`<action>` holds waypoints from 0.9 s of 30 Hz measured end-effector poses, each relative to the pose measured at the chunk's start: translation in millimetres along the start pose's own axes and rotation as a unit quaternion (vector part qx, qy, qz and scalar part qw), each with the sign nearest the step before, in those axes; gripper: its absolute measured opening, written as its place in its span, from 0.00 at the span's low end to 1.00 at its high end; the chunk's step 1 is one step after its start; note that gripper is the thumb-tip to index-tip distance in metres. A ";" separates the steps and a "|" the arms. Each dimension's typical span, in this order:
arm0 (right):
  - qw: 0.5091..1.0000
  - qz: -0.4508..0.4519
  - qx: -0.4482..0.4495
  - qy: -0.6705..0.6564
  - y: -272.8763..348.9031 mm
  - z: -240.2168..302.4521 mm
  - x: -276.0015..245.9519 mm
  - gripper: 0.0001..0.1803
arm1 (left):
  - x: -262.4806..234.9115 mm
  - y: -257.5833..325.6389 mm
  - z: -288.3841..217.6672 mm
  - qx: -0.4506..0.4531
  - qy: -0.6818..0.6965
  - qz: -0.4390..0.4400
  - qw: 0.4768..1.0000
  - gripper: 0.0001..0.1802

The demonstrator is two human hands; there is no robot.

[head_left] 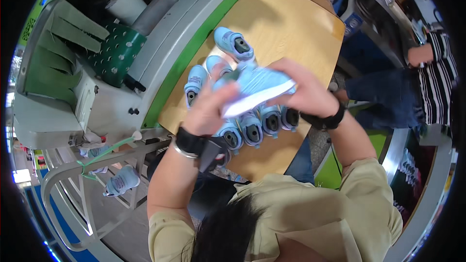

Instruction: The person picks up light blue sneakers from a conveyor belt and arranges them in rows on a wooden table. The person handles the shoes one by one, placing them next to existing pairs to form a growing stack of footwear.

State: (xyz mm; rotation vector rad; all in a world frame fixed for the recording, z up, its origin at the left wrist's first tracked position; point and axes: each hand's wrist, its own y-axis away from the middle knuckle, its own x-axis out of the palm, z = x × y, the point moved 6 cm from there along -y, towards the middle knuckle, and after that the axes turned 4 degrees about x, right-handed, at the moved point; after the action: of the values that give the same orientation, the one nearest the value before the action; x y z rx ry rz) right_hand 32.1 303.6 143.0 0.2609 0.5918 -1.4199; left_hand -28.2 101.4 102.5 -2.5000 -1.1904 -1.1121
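Observation:
Between my two hands is a light blue shoe (259,87) with a white sole, raised above the wooden table (272,19) and slightly blurred. My left hand (209,109) grips one end of it. Around the other end my right hand (305,87) is closed. Several more light blue shoes stand on the table beneath and around it. One shoe (234,43) sits farther back, and another (194,85) is by the left edge. A row nearer me includes a shoe (252,130) with a dark insert in its opening. The held shoe hides part of the group.
A machine with a green dotted belt (114,51) stands along the table's left side. Below it, a metal rack (73,174) carries a shoe (122,180). At right, a person in a striped top (437,82) is beside a workbench. Dark straps circle both my wrists.

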 end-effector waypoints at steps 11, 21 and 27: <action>0.954 -0.221 0.203 0.027 139.7 -97.7 81.5 0.45 | -23.2 22.3 -197.2 0.527 -0.632 -0.388 0.416 0.50; 0.958 -0.278 0.039 -0.064 36.7 -68.3 -45.3 0.38 | -51.1 34.3 -168.2 0.485 -0.615 -0.340 0.521 0.47; 0.926 -0.277 -0.255 0.011 -211.3 93.4 -47.3 0.32 | -20.9 93.4 -1.1 0.192 -0.758 -0.130 0.609 0.46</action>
State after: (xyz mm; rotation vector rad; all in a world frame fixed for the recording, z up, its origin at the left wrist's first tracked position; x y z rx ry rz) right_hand -153.9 263.8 282.4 -0.3339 1.0864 -1.7365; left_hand 30.1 25.6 104.3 -2.5057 -1.6676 1.6370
